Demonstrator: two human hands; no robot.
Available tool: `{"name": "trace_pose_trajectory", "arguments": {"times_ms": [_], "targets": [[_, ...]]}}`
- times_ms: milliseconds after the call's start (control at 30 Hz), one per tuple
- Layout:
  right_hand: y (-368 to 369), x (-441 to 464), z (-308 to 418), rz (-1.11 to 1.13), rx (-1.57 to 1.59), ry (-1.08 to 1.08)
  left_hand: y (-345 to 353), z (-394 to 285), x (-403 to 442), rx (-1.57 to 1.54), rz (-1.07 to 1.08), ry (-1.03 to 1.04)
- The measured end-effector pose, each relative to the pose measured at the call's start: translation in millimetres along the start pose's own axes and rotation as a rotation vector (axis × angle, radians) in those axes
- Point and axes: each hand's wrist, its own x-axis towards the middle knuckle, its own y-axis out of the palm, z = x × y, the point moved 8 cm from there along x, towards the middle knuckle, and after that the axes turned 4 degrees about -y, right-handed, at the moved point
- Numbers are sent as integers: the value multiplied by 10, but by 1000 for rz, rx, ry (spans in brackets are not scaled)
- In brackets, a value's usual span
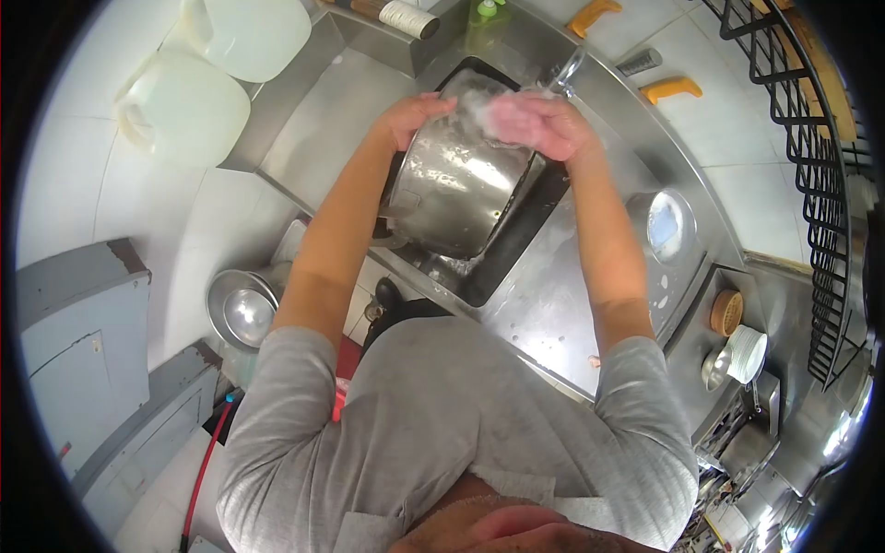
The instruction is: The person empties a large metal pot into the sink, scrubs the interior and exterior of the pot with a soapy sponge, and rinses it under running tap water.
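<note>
A large shiny metal pot (461,184) lies tilted in the dark sink basin (479,290), its side wet and foamy. My left hand (417,120) grips the pot's far left edge, fingers curled over it. On the far right part of the pot is my right hand (544,127), smeared by motion. Whitish foam or scrubbing material (475,100) shows beside its fingers; I cannot make out whether the hand holds anything. Just behind that hand stands the faucet (570,72).
A green soap bottle (487,20) and orange-handled tools (671,89) lie along the back. Metal bowls (244,309) stand at left, near white plastic jugs (189,111). A round metal lid or pan (666,224) is on the right drainboard (544,323). A black wire rack (811,175) hangs at right.
</note>
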Motion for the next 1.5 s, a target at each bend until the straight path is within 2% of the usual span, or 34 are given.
{"name": "trace_pose_trajectory", "arguments": {"times_ms": [67,100,167,200,233,333,367,467,500,600,633,733,767,867,900,1000,1033,1133,1167,1267,1300,1367,1433,1500], "targets": [[-154,48,-22,-68,-167,23,-25,1,-30,28,7,-23],[-234,55,40,-171,-104,-99,-88,-9,-14,70,-58,-6],[-100,-65,-42,10,-95,23,-182,-10,-1,154,-187,26],[-14,-134,-32,101,-92,81,-83,-80,-106,178,-156,26],[-32,-165,-43,103,-245,175,15,-154,-222,199,-124,23],[-287,-12,143,-162,-165,-146,107,-145,-290,178,-35,6],[-174,-40,117,-27,-158,-105,83,-178,-268,162,-8,4],[4,-167,12,196,-329,131,-123,-147,-123,117,68,8],[-160,-64,45,30,-339,61,-176,-145,-134,116,41,1],[-5,-67,96,178,-224,-45,-319,-280,-207,140,-30,-22],[31,-142,43,225,-227,46,-396,-318,-216,158,-46,-39],[-245,53,79,-116,-400,-50,-848,-322,-49,173,-85,-26],[-319,90,133,-266,-203,-141,-868,-354,-67,175,-94,-6],[12,-35,16,169,-224,34,-1061,-460,-187,390,-279,-1],[5,-82,-42,260,-262,206,-1096,-444,-197,378,-266,-16],[-473,217,42,-183,-383,-16,-1125,-452,-197,368,-260,-25],[-489,247,76,-147,-353,-66,-1101,-478,-241,385,-287,-5],[-287,41,-76,103,-287,206,-1054,-549,-297,415,-294,9],[-184,15,-24,136,-460,232,-1043,-537,-296,421,-281,7],[-322,133,153,27,-297,-66,-1048,-570,-271,423,-304,87],[-117,19,96,210,-186,44,-1047,-573,-267,424,-307,58],[-292,106,74,29,-223,-2,-1024,-525,-269,426,-309,-11],[-646,333,122,-180,-152,-134,-1069,-522,-152,548,-269,68],[-472,282,114,-36,-113,-177,-936,-604,-89,681,-277,138]]}}
